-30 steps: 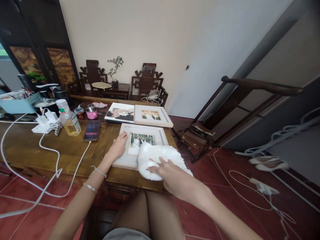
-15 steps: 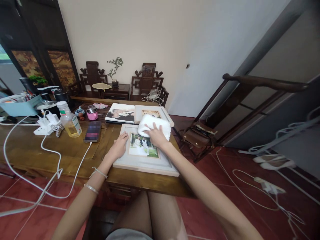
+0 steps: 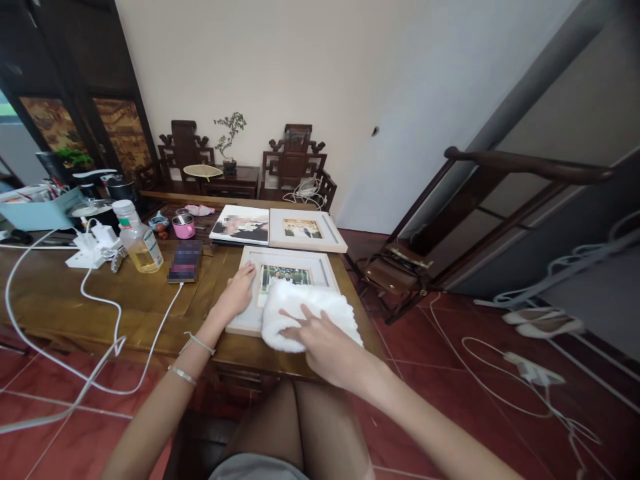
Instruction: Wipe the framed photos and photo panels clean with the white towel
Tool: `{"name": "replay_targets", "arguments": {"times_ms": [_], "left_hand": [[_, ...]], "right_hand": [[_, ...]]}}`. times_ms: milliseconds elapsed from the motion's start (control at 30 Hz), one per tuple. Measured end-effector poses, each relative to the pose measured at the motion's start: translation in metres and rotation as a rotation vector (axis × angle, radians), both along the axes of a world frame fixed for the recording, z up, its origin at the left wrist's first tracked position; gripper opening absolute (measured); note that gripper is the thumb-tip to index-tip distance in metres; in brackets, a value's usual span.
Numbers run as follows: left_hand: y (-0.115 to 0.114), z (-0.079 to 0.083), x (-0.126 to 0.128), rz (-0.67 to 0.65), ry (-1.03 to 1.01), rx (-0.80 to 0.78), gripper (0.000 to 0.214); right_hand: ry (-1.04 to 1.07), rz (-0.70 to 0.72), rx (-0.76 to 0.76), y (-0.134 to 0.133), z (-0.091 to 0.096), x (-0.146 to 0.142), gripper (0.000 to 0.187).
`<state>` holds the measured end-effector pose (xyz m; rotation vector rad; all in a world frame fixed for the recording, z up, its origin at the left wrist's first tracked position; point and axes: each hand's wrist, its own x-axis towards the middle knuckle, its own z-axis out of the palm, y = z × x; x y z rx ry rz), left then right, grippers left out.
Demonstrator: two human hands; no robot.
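A light wooden picture frame point(image 3: 323, 264) with a photo of two people outdoors lies flat at the table's front edge. My left hand point(image 3: 239, 292) grips its left side, fingers over the border. Under my right hand point(image 3: 324, 343) is a folded white towel point(image 3: 280, 303), pressed on the frame with the fingers spread over it. The towel hides the lower right of the frame and much of the photo. Just behind lies a second picture frame point(image 3: 327, 230), beside a white-edged photo panel point(image 3: 243, 223).
To the left are a phone point(image 3: 185, 262) on a charging cable, a bottle of yellow liquid point(image 3: 143, 243), a white power strip point(image 3: 90, 250), a pink cup point(image 3: 184, 227) and a blue bin point(image 3: 43, 210). A dark wooden chair with a brown bag point(image 3: 395, 272) stands at the right.
My right hand has drawn the towel from the frame's upper right down to its near edge, uncovering the second frame's photo. My left hand has stayed at the left border.
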<state>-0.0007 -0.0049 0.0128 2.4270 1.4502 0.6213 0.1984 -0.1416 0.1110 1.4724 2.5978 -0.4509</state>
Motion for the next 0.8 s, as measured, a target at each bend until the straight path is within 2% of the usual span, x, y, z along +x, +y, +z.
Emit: {"name": "replay_targets", "arguments": {"times_ms": [67, 167, 267, 367, 433, 533, 700, 800], "left_hand": [[0.000, 0.001, 0.000, -0.014, 0.000, -0.006, 0.059], [-0.001, 0.002, -0.001, -0.026, -0.004, -0.012, 0.060], [-0.001, 0.004, -0.001, -0.023, -0.015, -0.015, 0.059], [-0.002, 0.004, -0.001, -0.019, -0.028, -0.023, 0.059], [-0.002, 0.004, -0.001, -0.019, -0.037, -0.026, 0.060], [-0.002, 0.003, -0.001, -0.016, -0.043, -0.028, 0.060], [-0.002, 0.002, 0.000, -0.008, -0.043, -0.026, 0.062], [-0.001, 0.002, -0.001, -0.011, -0.037, -0.024, 0.065]], "right_hand": [[0.005, -0.038, 0.054, 0.022, -0.013, 0.004, 0.078], [-0.045, -0.143, 0.195, 0.073, -0.030, 0.017, 0.072], [-0.088, -0.241, 0.319, 0.122, -0.037, 0.026, 0.074], [-0.107, -0.264, 0.380, 0.146, -0.040, 0.022, 0.072], [-0.121, -0.231, 0.376, 0.140, -0.041, 0.013, 0.069], [-0.120, -0.138, 0.294, 0.105, -0.037, 0.000, 0.067], [-0.082, -0.045, 0.027, 0.028, -0.003, 0.000, 0.069], [-0.035, -0.017, -0.089, 0.009, 0.013, 0.013, 0.072]]}}
